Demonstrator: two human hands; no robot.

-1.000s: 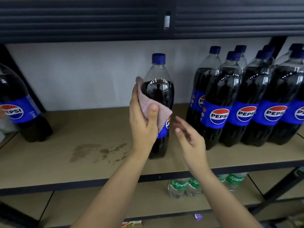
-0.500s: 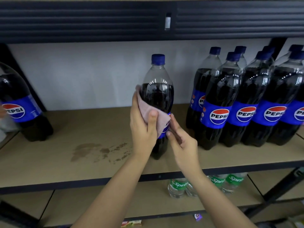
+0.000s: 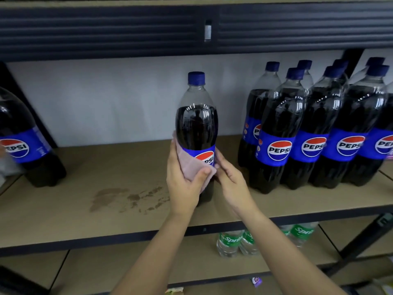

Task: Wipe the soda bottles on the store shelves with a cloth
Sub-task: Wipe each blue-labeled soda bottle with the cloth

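A Pepsi bottle with a blue cap stands upright mid-shelf. My left hand wraps a pink cloth around the bottle's lower left side, thumb pressing the cloth over the label. My right hand grips the bottle's lower right side, fingers curled behind it. The bottle's base is hidden behind my hands.
Several Pepsi bottles stand grouped at the right of the wooden shelf. One large Pepsi bottle stands at the left edge. A dried stain marks the shelf left of my hands. Sprite bottles stand on the shelf below.
My left hand slid the cloth down from the bottle's dark upper body to the label. My right hand came in from open air and took hold of the bottle's lower right side.
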